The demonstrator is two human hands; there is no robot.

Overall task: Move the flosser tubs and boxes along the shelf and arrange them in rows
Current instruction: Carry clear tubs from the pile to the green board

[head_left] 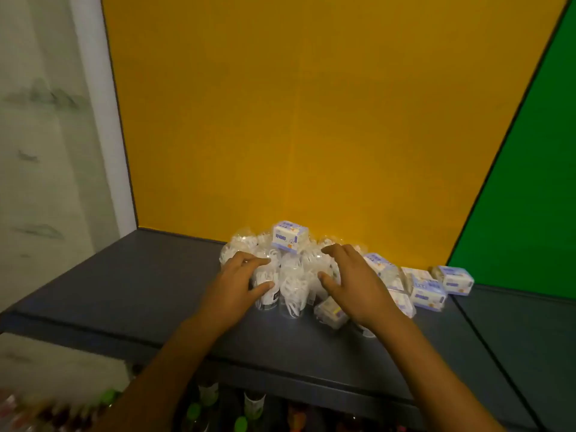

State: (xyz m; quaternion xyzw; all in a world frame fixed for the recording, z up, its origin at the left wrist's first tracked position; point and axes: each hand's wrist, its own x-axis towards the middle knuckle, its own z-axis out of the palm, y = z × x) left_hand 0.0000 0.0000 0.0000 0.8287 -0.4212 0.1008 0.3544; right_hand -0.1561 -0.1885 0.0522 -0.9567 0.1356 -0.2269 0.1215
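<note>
A cluster of clear round flosser tubs (pixel 291 286) full of white flossers stands on the dark grey shelf (pixel 140 285), against the yellow back wall. One white-and-purple box (pixel 290 237) sits on top of the tubs. More boxes (pixel 427 291) lie in a loose pile to the right. My left hand (pixel 240 283) cups the left side of the cluster, fingers and thumb curved against a tub. My right hand (pixel 352 283) spreads over the cluster's right side, fingers loosely bent. A small box (pixel 330 311) lies tipped under the right hand.
A yellow panel (pixel 311 120) backs the shelf and a green panel (pixel 536 198) closes the right side. A bare stretch of shelf runs to the left. Bottles (pixel 208 400) with green caps stand on the level below the front edge.
</note>
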